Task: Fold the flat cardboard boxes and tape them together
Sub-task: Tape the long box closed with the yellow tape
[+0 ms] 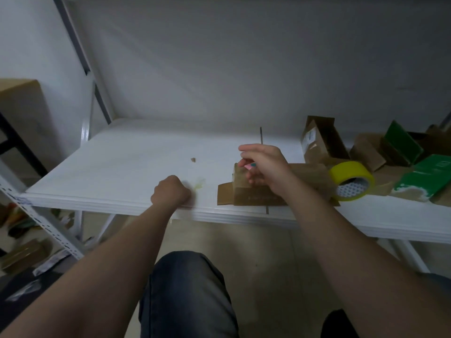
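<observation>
1. The right hand [264, 164] hangs over the small cardboard box [253, 192], thumb and fingers pinching a pink-and-teal object [250, 165]. I think it's a cutter, though it's too small to be sure.
2. The left hand [170, 192] is curled into a fist on the white table [127, 167], beside a blurred yellowish streak [199, 185]. I can't tell whether the hand holds it.
3. Neither hand steadies the box, so I'd expect it to slide or twist if pressed from above. If that streak is tape, it could stick to the table or to itself.
4. The box sits near the front edge. It is folded into shape, with one end flap [225, 194] splayed open on the left.
5. The yellow tape roll [351, 180] stands just to the right, and beyond it is a heap of cardboard and green boxes [400, 147].
</observation>
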A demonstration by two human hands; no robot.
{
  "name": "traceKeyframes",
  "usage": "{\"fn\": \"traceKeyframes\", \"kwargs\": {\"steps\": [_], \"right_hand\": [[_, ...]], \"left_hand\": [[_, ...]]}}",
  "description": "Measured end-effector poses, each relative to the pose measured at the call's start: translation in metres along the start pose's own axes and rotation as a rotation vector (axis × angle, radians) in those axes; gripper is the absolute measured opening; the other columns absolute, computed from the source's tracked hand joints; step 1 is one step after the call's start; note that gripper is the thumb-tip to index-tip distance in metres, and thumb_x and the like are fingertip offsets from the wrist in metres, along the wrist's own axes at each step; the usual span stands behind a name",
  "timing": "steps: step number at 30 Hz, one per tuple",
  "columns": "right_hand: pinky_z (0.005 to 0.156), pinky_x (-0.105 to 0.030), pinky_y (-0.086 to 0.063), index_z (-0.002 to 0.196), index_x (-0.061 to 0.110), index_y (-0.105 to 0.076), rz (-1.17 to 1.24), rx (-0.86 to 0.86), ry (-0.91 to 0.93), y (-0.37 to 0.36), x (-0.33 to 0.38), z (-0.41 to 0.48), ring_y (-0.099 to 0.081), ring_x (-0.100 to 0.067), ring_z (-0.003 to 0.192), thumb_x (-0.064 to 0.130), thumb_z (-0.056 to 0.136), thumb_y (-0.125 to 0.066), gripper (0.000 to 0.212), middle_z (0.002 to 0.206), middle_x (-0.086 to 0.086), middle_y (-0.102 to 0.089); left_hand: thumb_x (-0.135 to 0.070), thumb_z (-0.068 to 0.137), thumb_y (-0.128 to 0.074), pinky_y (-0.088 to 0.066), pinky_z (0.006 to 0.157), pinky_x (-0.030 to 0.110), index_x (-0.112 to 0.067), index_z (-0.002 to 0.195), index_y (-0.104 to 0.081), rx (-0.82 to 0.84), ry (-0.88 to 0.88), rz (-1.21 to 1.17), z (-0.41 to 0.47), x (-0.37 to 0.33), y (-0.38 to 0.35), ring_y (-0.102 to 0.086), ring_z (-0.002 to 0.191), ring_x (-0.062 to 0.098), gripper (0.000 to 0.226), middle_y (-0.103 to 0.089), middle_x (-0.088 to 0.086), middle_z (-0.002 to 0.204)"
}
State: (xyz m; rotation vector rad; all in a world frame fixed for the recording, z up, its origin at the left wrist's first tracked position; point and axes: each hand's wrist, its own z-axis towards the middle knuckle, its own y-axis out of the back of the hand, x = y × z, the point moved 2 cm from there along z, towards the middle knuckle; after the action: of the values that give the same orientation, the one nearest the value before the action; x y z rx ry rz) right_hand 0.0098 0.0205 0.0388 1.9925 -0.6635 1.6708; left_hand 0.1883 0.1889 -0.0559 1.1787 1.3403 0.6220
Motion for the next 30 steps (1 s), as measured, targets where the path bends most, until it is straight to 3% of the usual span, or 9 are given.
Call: {"fn": "traceKeyframes", "kwargs": {"steps": [4,6,8,12,15,17,23,26,30], "right_hand": [[0.052,-0.03,-0.053,0.104,0.02,-0.075,-0.034,-0.015,-0.001,-0.002,-0.006,0.007,-0.058,-0.019,0.052,0.011,0.096,-0.063,0.017,0.084,-0.011,-0.073],[0.052,-0.03,-0.052,0.103,0.02,-0.075,-0.037,-0.019,-0.004,-0.003,-0.008,0.009,-0.058,-0.019,0.052,0.01,0.096,-0.062,0.017,0.083,-0.011,-0.073],[0.052,-0.031,-0.053,0.102,0.021,-0.075,-0.042,-0.019,-0.004,-0.004,-0.01,0.011,-0.058,-0.019,0.052,0.011,0.096,-0.062,0.018,0.084,-0.011,-0.073],[0.053,-0.031,-0.053,0.103,0.021,-0.075,-0.062,-0.015,0.001,-0.006,-0.012,0.011,-0.059,-0.019,0.053,0.011,0.097,-0.061,0.018,0.086,-0.011,-0.075],[0.049,-0.029,-0.049,0.103,0.02,-0.075,-0.067,-0.035,0.019,-0.002,-0.012,0.008,-0.057,-0.019,0.051,0.009,0.097,-0.059,0.02,0.081,-0.009,-0.073],[0.048,-0.028,-0.045,0.102,0.019,-0.075,-0.061,-0.058,0.038,0.005,-0.01,0.006,-0.056,-0.019,0.051,0.007,0.096,-0.058,0.022,0.079,-0.008,-0.072],[0.042,-0.024,-0.041,0.102,0.019,-0.075,-0.139,-0.177,0.121,0.039,-0.005,-0.004,-0.055,-0.017,0.051,0.003,0.095,-0.054,0.028,0.083,-0.011,-0.073],[0.043,-0.021,-0.043,0.1,0.022,-0.075,-0.257,-0.311,0.174,0.066,-0.005,-0.011,-0.057,-0.014,0.052,0.005,0.097,-0.053,0.028,0.081,-0.004,-0.072],[0.054,-0.008,-0.041,0.092,0.023,-0.075,-0.377,-0.427,0.28,0.105,-0.009,-0.019,-0.06,-0.004,0.074,0.003,0.094,-0.05,0.032,0.087,0.007,-0.069]], "left_hand": [[-0.028,0.078,-0.067,-0.044,0.071,0.031,-0.009,0.097,-0.057,0.024,-0.008,-0.071,0.01,0.003,-0.003,-0.061,0.091,0.031,0.029,-0.063,0.008,0.096],[-0.035,0.084,-0.068,-0.044,0.08,0.035,-0.005,0.126,-0.038,0.03,-0.009,-0.152,0.012,0.003,-0.005,-0.057,0.097,0.032,0.06,-0.055,0.008,0.099],[-0.035,0.093,-0.06,-0.047,0.085,0.04,-0.008,0.133,-0.021,0.024,-0.021,-0.236,0.014,0.001,-0.007,-0.056,0.092,0.033,0.062,-0.056,0.012,0.096],[-0.027,0.102,-0.043,-0.039,0.073,0.036,-0.013,0.136,-0.021,0.04,-0.045,-0.218,0.014,-0.007,-0.003,-0.056,0.077,0.032,0.043,-0.057,0.012,0.086],[-0.023,0.102,-0.042,-0.041,0.076,0.039,-0.018,0.142,-0.026,0.024,-0.128,-0.09,0.007,-0.018,-0.002,-0.059,0.094,0.04,0.044,-0.044,0.014,0.131],[-0.018,0.1,-0.042,-0.042,0.078,0.04,-0.019,0.144,-0.026,0.02,-0.188,-0.018,0.0,-0.026,-0.003,-0.059,0.095,0.041,0.047,-0.031,0.011,0.14],[-0.019,0.095,-0.045,-0.049,0.085,0.039,-0.012,0.126,-0.043,-0.093,-0.295,-0.098,-0.027,-0.065,0.014,-0.064,0.101,0.036,0.032,-0.065,0.011,0.117],[-0.022,0.097,-0.052,-0.044,0.082,0.034,-0.017,0.121,-0.057,-0.171,-0.455,-0.16,-0.049,-0.102,0.018,-0.06,0.108,0.03,0.025,-0.065,0.006,0.117],[-0.034,0.093,-0.065,-0.048,0.09,0.039,-0.02,0.118,-0.062,-0.162,-0.637,-0.171,-0.075,-0.144,0.007,-0.053,0.113,0.026,0.029,-0.061,0.0,0.118]]}}
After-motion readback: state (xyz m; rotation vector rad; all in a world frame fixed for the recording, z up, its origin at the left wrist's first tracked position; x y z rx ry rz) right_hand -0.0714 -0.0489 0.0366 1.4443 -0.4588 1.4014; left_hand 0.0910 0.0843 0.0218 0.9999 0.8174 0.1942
